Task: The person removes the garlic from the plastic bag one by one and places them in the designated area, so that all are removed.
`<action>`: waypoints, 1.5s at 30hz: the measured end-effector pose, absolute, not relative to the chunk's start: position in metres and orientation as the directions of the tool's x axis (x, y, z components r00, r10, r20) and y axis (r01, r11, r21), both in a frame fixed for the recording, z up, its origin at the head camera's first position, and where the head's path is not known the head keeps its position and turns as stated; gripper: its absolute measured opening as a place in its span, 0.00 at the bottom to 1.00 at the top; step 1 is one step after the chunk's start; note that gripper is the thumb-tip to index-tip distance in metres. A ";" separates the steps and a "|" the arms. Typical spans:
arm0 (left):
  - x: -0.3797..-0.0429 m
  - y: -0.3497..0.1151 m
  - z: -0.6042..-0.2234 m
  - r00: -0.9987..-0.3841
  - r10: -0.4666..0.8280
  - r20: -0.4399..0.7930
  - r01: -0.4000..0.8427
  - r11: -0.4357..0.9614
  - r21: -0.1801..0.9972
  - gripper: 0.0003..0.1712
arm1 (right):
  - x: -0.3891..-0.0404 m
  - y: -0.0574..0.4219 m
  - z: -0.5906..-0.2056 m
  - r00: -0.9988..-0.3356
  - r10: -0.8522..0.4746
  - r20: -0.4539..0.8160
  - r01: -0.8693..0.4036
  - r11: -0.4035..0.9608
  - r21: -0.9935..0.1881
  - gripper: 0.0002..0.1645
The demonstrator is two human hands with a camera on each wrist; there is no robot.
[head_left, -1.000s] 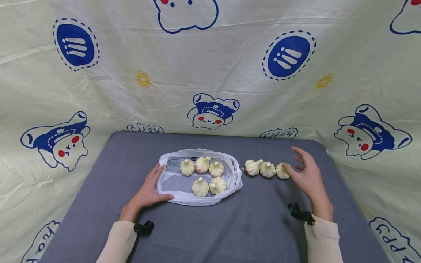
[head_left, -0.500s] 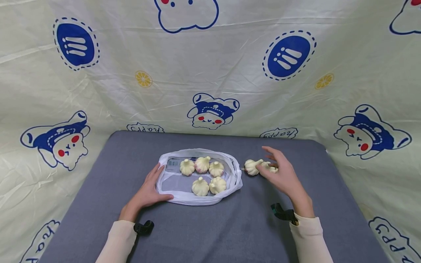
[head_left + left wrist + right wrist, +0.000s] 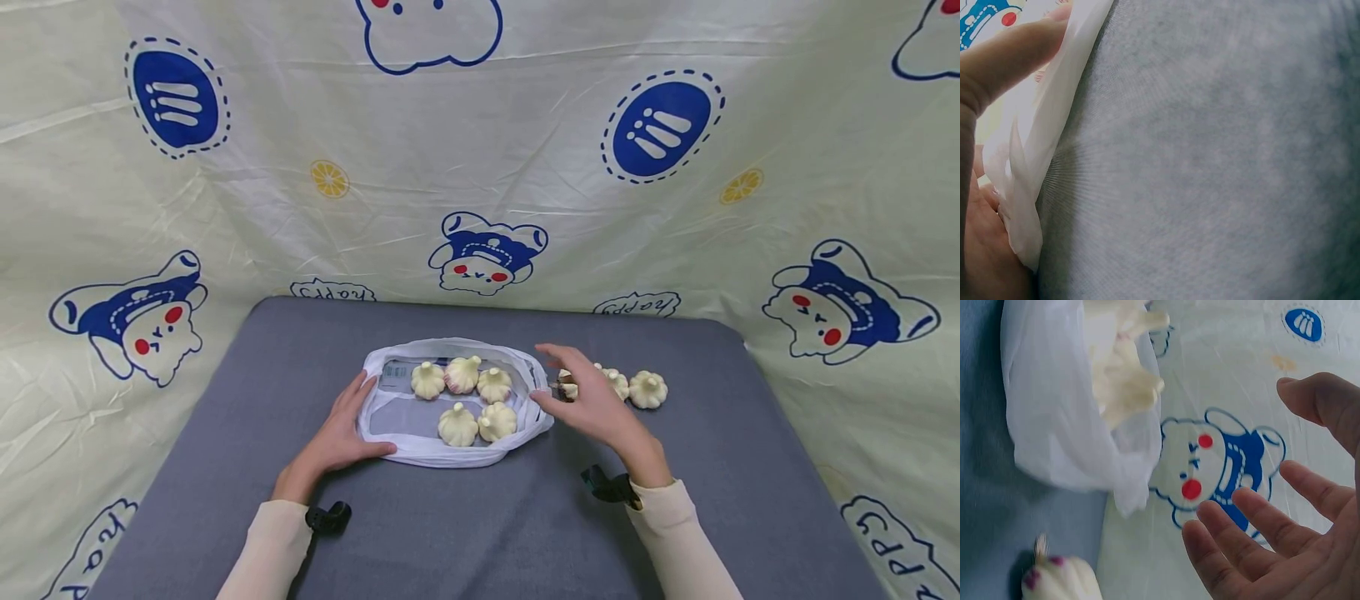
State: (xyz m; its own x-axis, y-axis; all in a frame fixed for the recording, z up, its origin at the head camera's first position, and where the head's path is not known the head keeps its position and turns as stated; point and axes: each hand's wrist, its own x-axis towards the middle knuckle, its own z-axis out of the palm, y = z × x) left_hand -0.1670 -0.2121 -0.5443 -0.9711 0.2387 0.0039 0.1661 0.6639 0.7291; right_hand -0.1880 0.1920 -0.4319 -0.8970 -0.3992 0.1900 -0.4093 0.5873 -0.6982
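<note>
A white plastic bag [image 3: 450, 457] lies mouth up with its rim rolled outward. Several garlic bulbs [image 3: 457, 425] sit inside it. My left hand [image 3: 341, 429] holds the bag's left end, thumb along the front rim and fingers at the side; the left wrist view shows my thumb [image 3: 1013, 53] against the thin film. My right hand [image 3: 588, 404] hovers by the bag's right rim, fingers spread and holding nothing. Behind it is a row of 3 garlic bulbs, partly hidden, with the rightmost bulb [image 3: 647, 389] in full sight.
A grey cloth [image 3: 480, 533] covers the table. Behind and beside it hangs a pale sheet [image 3: 480, 133] printed with blue cartoon figures. A dark camera strap [image 3: 328, 518] sits on my left wrist, another camera mount [image 3: 606, 485] on my right.
My right hand has moved left, from beside the rightmost garlic bulb, past the row, to the bag's right rim. My left hand and the bag stay in place.
</note>
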 end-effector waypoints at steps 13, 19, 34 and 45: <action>-0.167 -0.212 -0.544 -0.970 0.244 0.017 0.182 0.672 0.718 0.69 | -0.191 0.160 -0.439 -0.850 -0.506 0.147 -0.445 0.539 -0.715 0.41; -0.167 -0.212 -0.545 -0.969 0.245 0.024 0.187 0.669 0.719 0.69 | -0.192 0.150 -0.444 -0.832 -0.544 0.111 -0.437 0.520 -0.733 0.41; -0.167 -0.212 -0.547 -0.972 0.235 0.011 0.169 0.665 0.727 0.68 | -0.202 0.134 -0.467 -0.778 -0.628 0.037 -0.432 0.492 -0.756 0.42; -0.167 -0.213 -0.547 -0.970 0.242 0.029 0.189 0.671 0.717 0.67 | -0.214 0.122 -0.469 -0.717 -0.696 -0.042 -0.495 0.551 -0.672 0.40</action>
